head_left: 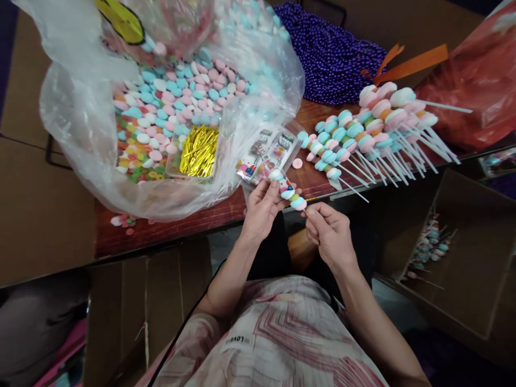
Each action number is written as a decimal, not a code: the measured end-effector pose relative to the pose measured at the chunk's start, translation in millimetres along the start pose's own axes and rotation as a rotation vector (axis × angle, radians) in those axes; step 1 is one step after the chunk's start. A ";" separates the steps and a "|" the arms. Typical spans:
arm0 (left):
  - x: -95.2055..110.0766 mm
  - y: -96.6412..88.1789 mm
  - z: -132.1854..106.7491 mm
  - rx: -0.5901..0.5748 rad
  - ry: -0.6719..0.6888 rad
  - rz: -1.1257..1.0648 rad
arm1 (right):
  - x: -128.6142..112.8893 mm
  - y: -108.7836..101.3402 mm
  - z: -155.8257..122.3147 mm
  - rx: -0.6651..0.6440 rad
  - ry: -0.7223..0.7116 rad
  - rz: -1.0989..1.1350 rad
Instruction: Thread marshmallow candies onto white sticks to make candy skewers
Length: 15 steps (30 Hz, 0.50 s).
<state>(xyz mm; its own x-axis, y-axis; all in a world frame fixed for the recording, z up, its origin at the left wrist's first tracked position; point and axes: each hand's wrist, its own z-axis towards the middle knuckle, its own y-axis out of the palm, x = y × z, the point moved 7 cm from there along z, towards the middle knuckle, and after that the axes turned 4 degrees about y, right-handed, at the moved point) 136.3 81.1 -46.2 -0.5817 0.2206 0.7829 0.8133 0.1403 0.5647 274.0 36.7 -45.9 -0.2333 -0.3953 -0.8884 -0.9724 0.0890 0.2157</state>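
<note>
A candy skewer [297, 202] of pink, blue and white pieces with green gummy between them is held in front of me, above the table's front edge. My left hand [260, 207] is closed around its upper end, where a bit of printed wrapper seems to show. My right hand [331, 232] pinches its lower end, where the stick is mostly hidden by the fingers. Just beyond the left hand lies a stack of printed clear bags [262, 150]. To its left stands a clear box of gold twist ties [198, 153].
A large plastic bag [60, 107] holds loose marshmallows [181, 99] and gummy rings [141, 166]. Several candy skewers [363, 134] are piled right of the hands. Behind them are purple bead strings [330, 54] and a red bag [463, 91]. A cardboard box [463, 252] with skewers stands lower right.
</note>
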 end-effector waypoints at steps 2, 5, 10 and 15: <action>0.0 -0.8 0.5 0.030 0.018 0.041 | -4.6 -2.8 -2.3 0.034 -0.088 -0.110; -1.5 -3.2 -0.3 0.078 0.074 0.109 | -11.9 -6.1 -6.5 0.092 -0.198 -0.290; 5.7 -13.7 -12.3 0.226 0.316 0.266 | -13.2 -10.0 -6.3 0.112 -0.209 -0.331; 15.6 -7.6 -19.6 0.170 0.441 0.473 | -9.6 -9.4 -3.8 0.088 -0.196 -0.326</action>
<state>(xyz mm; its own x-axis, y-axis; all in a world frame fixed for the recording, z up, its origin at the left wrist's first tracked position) 120.7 64.5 -33.1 -0.0840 -0.1144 0.9899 0.9523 0.2832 0.1135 285.3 36.2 -37.9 0.1000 -0.2341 -0.9671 -0.9905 0.0690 -0.1192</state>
